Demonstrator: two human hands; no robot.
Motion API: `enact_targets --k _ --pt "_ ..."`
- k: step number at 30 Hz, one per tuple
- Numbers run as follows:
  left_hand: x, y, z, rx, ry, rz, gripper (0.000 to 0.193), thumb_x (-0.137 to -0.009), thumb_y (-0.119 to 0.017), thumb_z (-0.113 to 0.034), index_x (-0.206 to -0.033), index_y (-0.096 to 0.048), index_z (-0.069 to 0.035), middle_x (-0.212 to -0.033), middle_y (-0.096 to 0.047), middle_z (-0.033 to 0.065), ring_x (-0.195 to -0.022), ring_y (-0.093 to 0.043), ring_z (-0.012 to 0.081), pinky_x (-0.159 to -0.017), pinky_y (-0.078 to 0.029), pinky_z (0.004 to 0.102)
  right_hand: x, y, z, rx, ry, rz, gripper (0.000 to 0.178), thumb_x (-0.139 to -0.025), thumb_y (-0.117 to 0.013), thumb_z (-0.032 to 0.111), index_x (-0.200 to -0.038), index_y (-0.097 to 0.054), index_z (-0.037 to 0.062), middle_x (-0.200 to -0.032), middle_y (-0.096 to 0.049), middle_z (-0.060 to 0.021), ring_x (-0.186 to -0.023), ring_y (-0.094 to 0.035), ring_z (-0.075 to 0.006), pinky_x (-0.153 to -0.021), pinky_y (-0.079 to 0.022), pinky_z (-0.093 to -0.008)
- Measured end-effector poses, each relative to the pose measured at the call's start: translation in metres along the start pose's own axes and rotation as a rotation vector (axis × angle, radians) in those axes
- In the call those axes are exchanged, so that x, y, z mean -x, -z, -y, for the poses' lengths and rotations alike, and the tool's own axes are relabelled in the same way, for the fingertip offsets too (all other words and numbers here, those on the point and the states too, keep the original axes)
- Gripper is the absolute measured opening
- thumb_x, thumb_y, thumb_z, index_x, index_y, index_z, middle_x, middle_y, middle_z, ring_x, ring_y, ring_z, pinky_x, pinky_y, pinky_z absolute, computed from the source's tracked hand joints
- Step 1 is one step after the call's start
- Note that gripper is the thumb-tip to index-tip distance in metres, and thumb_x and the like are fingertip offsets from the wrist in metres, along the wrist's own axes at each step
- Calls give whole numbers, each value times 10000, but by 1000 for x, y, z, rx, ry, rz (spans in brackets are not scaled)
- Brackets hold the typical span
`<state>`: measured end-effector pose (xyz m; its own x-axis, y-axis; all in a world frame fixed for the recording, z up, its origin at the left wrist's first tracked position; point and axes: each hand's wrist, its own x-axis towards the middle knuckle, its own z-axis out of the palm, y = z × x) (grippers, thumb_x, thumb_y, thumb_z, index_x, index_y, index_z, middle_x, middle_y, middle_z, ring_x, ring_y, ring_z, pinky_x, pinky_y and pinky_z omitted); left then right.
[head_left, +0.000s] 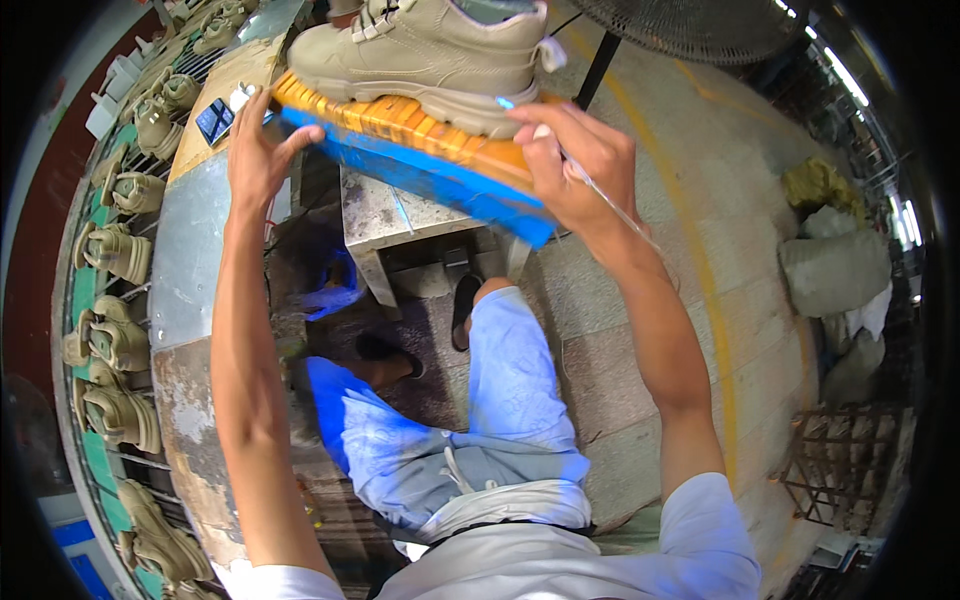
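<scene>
A beige shoe (430, 60) with straps and a thick sole rests on a long block (400, 150), ridged orange above and blue along its near side. At the block's left end, my left hand (258, 150) has its fingers round the far side and its thumb against the blue face. My right hand (585, 165) is closed beside the shoe's heel, pinching a slim tool (507, 103) whose bright blue tip meets the sole edge. From this hand a thin pale cord (610, 203) trails down. Most of the tool is hidden by my fingers.
Left of me runs a rack holding several beige shoes (118, 250), beside a metal-topped bench (185, 250) with a phone (214, 121). A small table (370, 215) stands below the block. A fan (690, 25) is at the far right; sacks (838, 275) lie on the floor.
</scene>
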<state>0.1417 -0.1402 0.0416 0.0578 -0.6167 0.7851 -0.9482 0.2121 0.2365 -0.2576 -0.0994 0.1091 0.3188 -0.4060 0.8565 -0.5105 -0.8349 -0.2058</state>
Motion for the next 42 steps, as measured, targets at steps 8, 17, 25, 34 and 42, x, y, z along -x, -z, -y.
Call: enact_targets --k 8,17,25,34,42 --pt "104 60 -175 565 -307 39 197 -874 -831 -200 -1046 -800 -110 -1183 -794 56 -1238 -689 308 -1071 -486 471 9 -6 34 -228 -97 84 230 -902 -591 33 -1056 -758 -4 -834 -745 -124 -687 -736 -226 -613 -588 -325" --pt "119 61 -81 315 152 -22 321 -1074 -501 -161 -1277 -720 -43 -1465 -663 109 -1410 -563 322 -1207 -368 450 3 -68 34 -280 26 -40 234 -928 -582 48 -1072 -760 1 -809 -736 -111 -675 -708 -213 -616 -570 -323" --pt "86 44 -98 265 480 75 540 -1146 -375 -402 -1443 -611 -18 -1488 -621 185 -1400 -561 377 -1174 -420 420 5 -80 10 -313 -96 -95 200 -923 -618 61 -1048 -770 22 -797 -724 -144 -701 -718 -279 -637 -562 -366" --pt "75 22 -60 457 424 48 519 -1163 -353 -355 -1442 -621 -10 -1502 -629 136 -1344 -621 314 -1144 -439 378 15 -50 -12 -113 -118 -142 209 -874 -644 46 -1026 -787 66 -788 -730 -155 -662 -708 -298 -603 -551 -367" --pt "64 13 -30 531 425 190 615 -1173 -279 -423 -1487 -587 8 -1482 -621 168 -1383 -554 266 -1184 -372 358 4 -17 -11 34 -67 -101 181 -845 -666 91 -967 -794 53 -715 -706 -158 -613 -695 -327 -564 -541 -387"
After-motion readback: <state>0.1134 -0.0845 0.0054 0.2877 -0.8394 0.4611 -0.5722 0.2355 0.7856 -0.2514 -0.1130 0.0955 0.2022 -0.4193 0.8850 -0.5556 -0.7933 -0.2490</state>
